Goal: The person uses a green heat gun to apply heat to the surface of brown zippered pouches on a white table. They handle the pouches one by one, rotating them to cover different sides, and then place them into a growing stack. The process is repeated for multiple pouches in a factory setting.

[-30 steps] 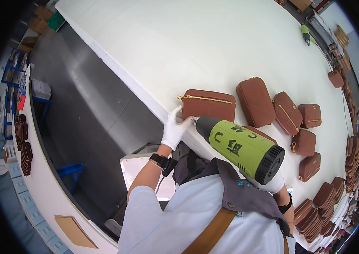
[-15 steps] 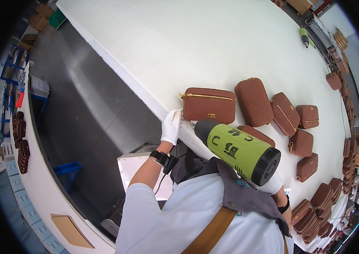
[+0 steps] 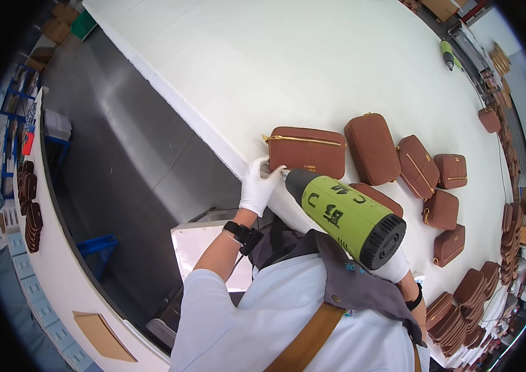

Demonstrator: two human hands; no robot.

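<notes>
Hot-air treatment at the near left corner of a brown zipped bag on the white table seems in hand, the green heat gun being best kept steady. The left hand's thumb and forefinger are parted there, any pinch being unclear; the right hand's grip is hidden. The bag's contents cannot be seen

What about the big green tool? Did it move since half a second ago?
Yes, slightly up the picture: the green tool now covers more of the brown bag by the left hand.
</notes>
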